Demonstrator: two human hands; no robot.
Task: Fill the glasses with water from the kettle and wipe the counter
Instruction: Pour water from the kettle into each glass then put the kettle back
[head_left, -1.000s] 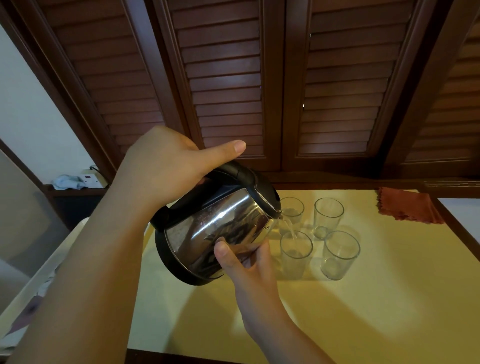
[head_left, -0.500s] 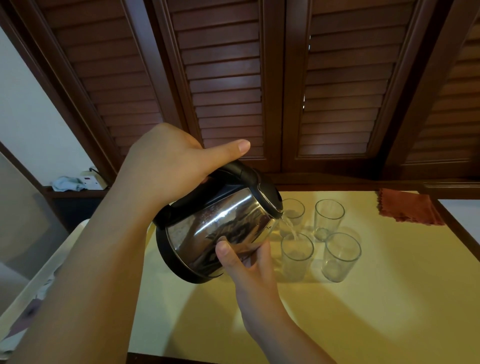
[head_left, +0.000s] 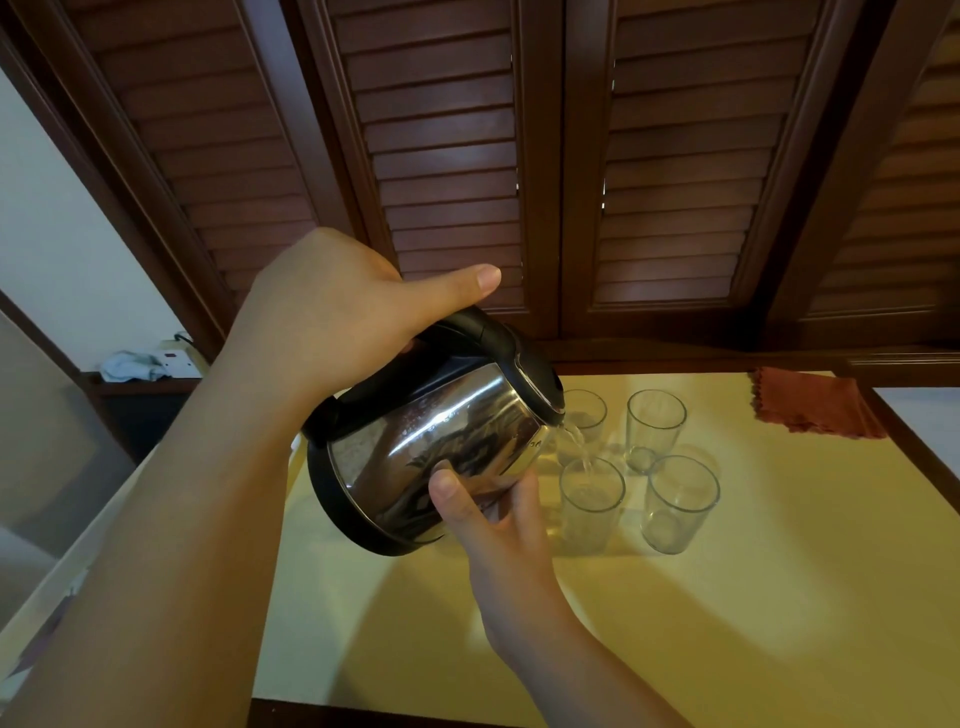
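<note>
Left hand (head_left: 332, 306) grips the tilted steel kettle (head_left: 431, 441) by its handle, right hand (head_left: 493, 514) steadies its belly; water streams into the near-left glass (head_left: 589, 506) of four, red cloth (head_left: 815, 402) at the surface's (head_left: 727, 623) far-right corner.

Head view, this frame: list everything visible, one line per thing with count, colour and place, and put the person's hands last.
kettle: one, steel with black lid, handle and base, tilted over the counter, pouring
glasses: four, clear, clustered on the counter right of the kettle; the near left one takes the stream, the two right ones look empty
cloth: one, reddish brown, far right corner of the counter
counter: one, pale yellow top with dark wood edge
shutters: dark brown, louvred, behind the counter
white box: one, on a dark shelf at far left, beside a pale blue cloth
left hand: grips the kettle's handle
right hand: holds the kettle's lower side
</note>
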